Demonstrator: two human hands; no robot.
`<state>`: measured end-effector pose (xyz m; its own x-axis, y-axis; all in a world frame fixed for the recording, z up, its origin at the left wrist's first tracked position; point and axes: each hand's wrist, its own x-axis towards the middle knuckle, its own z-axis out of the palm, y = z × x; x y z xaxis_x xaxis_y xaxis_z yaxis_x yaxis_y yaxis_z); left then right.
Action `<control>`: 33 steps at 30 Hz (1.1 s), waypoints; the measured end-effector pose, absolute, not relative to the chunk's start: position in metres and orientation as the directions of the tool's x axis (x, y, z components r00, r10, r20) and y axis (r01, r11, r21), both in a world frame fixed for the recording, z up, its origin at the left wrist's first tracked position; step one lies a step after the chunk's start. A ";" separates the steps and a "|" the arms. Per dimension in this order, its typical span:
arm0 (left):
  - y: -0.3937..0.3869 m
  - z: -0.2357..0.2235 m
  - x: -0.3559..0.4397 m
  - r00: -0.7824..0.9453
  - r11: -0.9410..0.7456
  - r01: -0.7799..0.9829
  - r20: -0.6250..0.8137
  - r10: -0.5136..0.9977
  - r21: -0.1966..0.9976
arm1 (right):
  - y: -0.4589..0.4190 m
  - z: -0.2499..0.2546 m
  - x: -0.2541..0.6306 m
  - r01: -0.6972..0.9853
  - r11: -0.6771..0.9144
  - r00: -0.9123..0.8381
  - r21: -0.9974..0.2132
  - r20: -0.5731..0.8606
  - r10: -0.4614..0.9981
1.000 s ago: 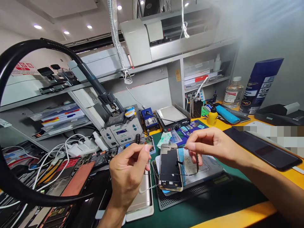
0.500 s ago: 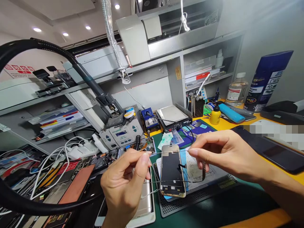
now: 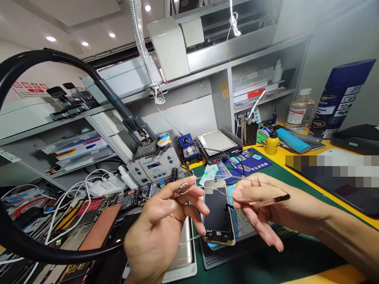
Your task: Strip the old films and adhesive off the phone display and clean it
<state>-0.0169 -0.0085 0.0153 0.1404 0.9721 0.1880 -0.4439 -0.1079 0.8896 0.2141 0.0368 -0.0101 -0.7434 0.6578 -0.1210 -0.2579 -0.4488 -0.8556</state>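
Note:
A thin phone bezel frame (image 3: 282,198) stretches between my hands above the bench. My right hand (image 3: 263,209) pinches one long side between thumb and forefinger, with its other fingers loosely extended. The frame's dark short end lies over the back of that hand. The far end crosses in front of my left hand (image 3: 166,221), whose fingers are spread, with no clear grip on it. Behind and below lies a phone screen assembly (image 3: 218,211), back side up, on a blue-edged pad (image 3: 235,215). Beside my left wrist, a gold phone back (image 3: 186,246) is partly hidden.
A black ring on a flexible arm (image 3: 115,98) curves around the left. Phone parts (image 3: 94,228) and white cables crowd that side. A soldering station (image 3: 155,167) and heating plate (image 3: 219,144) stand behind. Yellow bottle (image 3: 271,144), spray can (image 3: 340,98) and a dark phone (image 3: 331,183) are right.
The bezel frame has turned from stretched out between both hands to tilted, its short end swinging up over my right hand. My left fingers have gone from pinching to spread.

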 end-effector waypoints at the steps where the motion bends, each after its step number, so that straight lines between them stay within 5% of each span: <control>1: -0.008 0.014 -0.014 0.101 -0.135 -0.409 0.191 0.976 0.903 | 0.037 -0.011 0.214 -0.270 -0.493 -0.756 -0.827 -0.136 0.641; 13: -0.008 0.004 -0.005 -0.048 -0.298 -0.221 0.295 0.954 0.929 | 0.042 -0.015 0.215 -0.319 -0.717 -0.837 -0.620 -0.171 0.520; 17: -0.009 0.001 -0.001 -0.107 -0.340 -0.049 0.333 0.937 0.939 | 0.043 -0.020 0.215 -0.333 -0.725 -0.846 -0.603 -0.148 0.512; 23: -0.011 0.002 0.000 -0.187 -0.379 -0.059 0.363 0.913 0.924 | 0.046 -0.024 0.214 -0.318 -0.746 -0.866 -0.586 -0.141 0.479; 33: -0.007 0.005 -0.006 -0.139 -0.390 -0.167 0.370 0.919 0.905 | 0.040 -0.012 0.211 -0.278 -0.485 -0.726 -0.829 -0.149 0.671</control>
